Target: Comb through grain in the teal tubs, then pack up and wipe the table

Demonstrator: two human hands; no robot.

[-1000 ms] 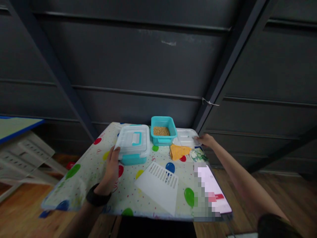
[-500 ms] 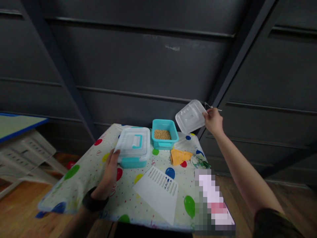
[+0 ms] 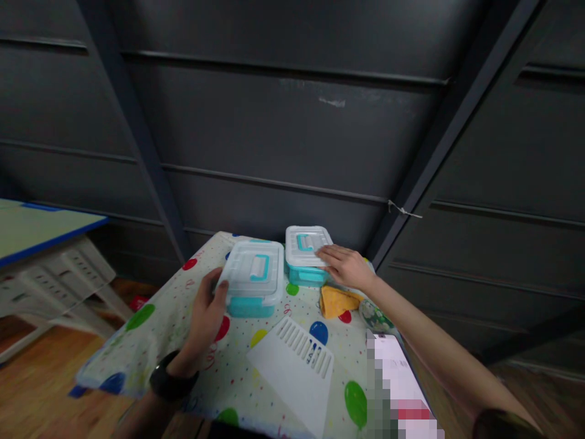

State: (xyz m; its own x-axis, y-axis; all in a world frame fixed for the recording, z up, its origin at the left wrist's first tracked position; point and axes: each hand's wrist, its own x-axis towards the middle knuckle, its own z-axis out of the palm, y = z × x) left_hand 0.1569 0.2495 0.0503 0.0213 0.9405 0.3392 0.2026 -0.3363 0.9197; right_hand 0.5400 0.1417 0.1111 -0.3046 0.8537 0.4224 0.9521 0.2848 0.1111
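Observation:
My left hand [image 3: 208, 312] is curled against the left side of the larger turquoise storage box [image 3: 250, 306], its thumb at the box's front corner. That box wears a clear lid [image 3: 244, 268] with a turquoise-edged handle. To its right, the smaller turquoise box [image 3: 307, 275] has a clear handled lid [image 3: 301, 250] on top. My right hand [image 3: 343, 264] grips the right side of this lid, fingers reaching over its upper face. Whether the lid is latched I cannot tell. The beans in the smaller box are hidden beneath the lid.
A white slotted plastic sheet [image 3: 297, 375] lies in front of the boxes. An orange cloth [image 3: 337, 302], a green patterned item [image 3: 375, 314] and a partly pixelated phone [image 3: 402, 372] lie to the right. The balloon-print table [image 3: 173, 323] stands against a dark wall [image 3: 274, 134].
My right hand has brought the clear lid left and down onto the smaller box, covering the beans. My left hand stays at the larger box. The view has shifted slightly.

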